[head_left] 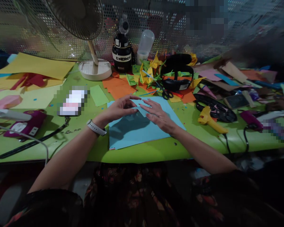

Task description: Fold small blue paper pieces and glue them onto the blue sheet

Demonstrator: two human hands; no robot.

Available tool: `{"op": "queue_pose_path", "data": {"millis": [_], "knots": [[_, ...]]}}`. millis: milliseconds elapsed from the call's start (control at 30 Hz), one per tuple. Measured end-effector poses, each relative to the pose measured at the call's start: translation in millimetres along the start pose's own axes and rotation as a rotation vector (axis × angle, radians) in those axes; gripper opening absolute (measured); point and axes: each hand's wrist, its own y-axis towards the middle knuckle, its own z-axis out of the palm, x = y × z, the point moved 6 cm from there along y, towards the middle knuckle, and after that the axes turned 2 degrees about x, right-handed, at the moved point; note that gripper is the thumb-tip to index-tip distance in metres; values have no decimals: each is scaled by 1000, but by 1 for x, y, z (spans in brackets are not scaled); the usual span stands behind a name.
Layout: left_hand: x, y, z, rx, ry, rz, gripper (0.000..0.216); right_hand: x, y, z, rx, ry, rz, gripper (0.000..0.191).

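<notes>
A small piece of folded light-blue paper (142,109) is held between my two hands, just above a larger sheet of blue paper (132,134). My left hand (118,108), with a white band on its wrist, grips the paper's left side between thumb and curled fingers. On the other side, the bent fingers of my right hand (159,115) press against the same piece. Part of the folded paper is hidden behind the fingers. The blue sheet lies flat on the green tabletop, apparently with others under it, and my hands shade its middle.
A white fan (94,70), a black bottle (122,56) and black scissors (167,94) stand or lie behind my hands. Folded yellow paper shapes (153,64) are heaped there. To the right lies a yellow glue gun (211,121); left, a phone (73,102) with a strap.
</notes>
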Motion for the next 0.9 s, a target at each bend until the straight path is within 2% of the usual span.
{"op": "queue_pose_path", "data": {"millis": [400,900], "knots": [[2,1,-1,-3,-28,0,53,5,-2,2,-13,-65,-36,61],[4,0,0,-16,43,29,52,9,-4,3,-101,-203,-52,53]]}}
